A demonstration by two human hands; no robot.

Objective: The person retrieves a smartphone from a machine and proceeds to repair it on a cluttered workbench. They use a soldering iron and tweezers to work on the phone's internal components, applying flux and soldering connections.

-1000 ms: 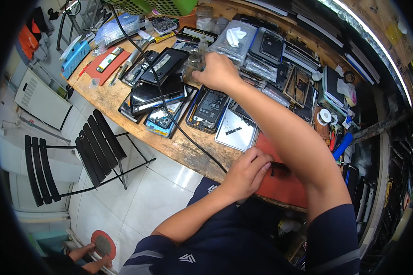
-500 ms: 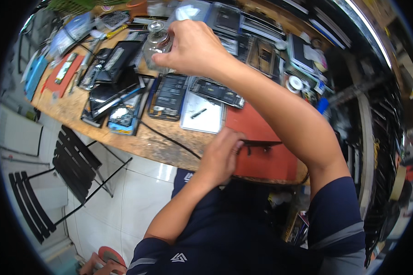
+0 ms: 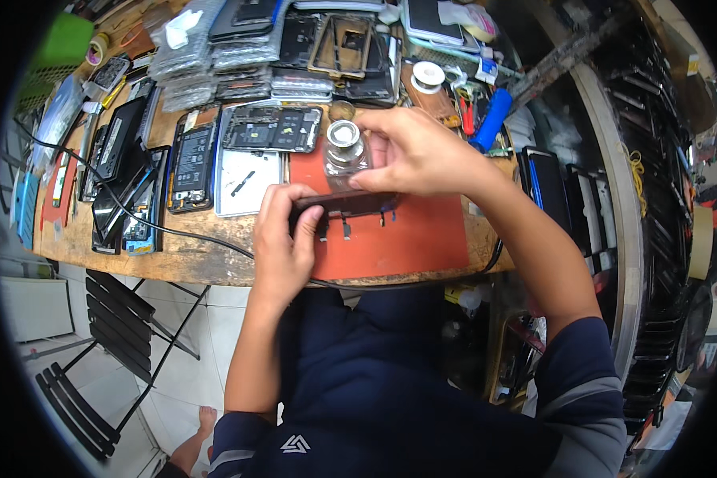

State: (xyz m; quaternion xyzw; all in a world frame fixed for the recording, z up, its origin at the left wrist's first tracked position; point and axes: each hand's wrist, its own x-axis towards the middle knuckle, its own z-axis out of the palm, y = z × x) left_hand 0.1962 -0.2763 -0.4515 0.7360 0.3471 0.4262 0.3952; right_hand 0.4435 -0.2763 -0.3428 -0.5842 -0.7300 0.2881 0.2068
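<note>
My left hand (image 3: 283, 243) grips one end of a dark, thin phone screen panel (image 3: 358, 204), tilted on edge above a red mat (image 3: 410, 251). Small flex cables hang from the panel's lower side. Fingers of my right hand (image 3: 422, 151) are closed around the side of a small clear glass bottle (image 3: 347, 159) with a round, wide-lipped neck. The bottle is just behind the panel; whether its base rests on the mat is hidden. Left of the bottle lies an opened phone (image 3: 272, 127), partly over a white pad (image 3: 247, 187) bearing a small dark strip.
Another opened phone (image 3: 191, 163) and a heap of phone parts (image 3: 123, 191) cover the left side. Bubble-wrapped stacks (image 3: 187, 60) stand at the back. A solder spool (image 3: 428, 76) and blue-handled tool (image 3: 492, 119) sit back right. A black cable (image 3: 191, 233) crosses the table's front.
My right hand has brought the glass bottle from the back left to the red mat, beside the panel. My left hand has raised and turned the panel. The view has shifted.
</note>
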